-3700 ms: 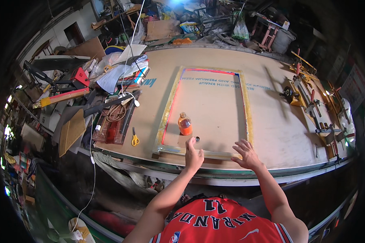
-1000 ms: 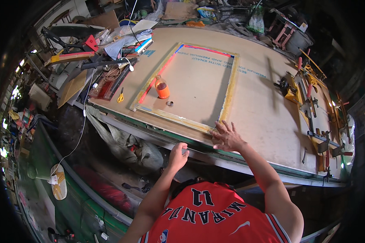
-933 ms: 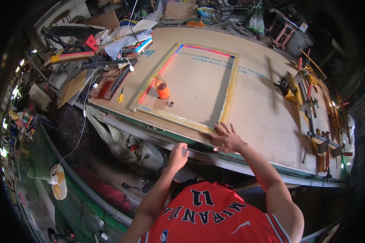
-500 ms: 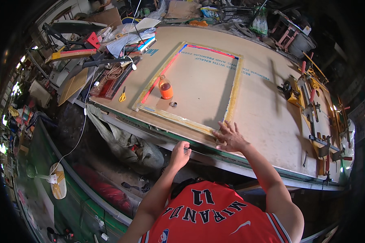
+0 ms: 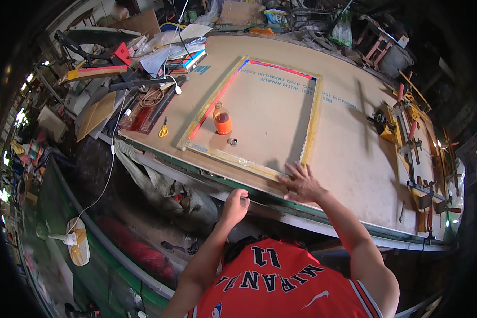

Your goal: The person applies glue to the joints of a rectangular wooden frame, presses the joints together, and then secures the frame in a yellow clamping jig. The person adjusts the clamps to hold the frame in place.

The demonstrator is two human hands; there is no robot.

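Note:
A rectangular wooden frame [image 5: 311, 124] lies flat on the board-topped table, with yellowish tape on its sides and red and blue strips along its inner edges. My right hand [image 5: 305, 184] rests at its near right corner, fingers spread and touching the frame. Just off the table's near edge, my left hand [image 5: 235, 206] is closed with curled fingers; whatever may be in it is too small to make out. Inside the frame stand a clear bottle [image 5: 222, 121] holding orange-red liquid and, beside it, a small metallic cap-like piece [image 5: 232, 142].
Yellow-handled scissors [image 5: 164, 129] lie left of the frame. Papers and books [image 5: 188, 58] are heaped at the far left, near a coiled brown cord [image 5: 151, 97]. Several bar clamps [image 5: 413, 143] crowd the table's right end. A white cable [image 5: 113, 148] hangs down the left side.
The whole view has shifted slightly, putting the frame and bottle a little farther right in the picture. Both hands keep nearly the same pose, the right one still at the frame's corner.

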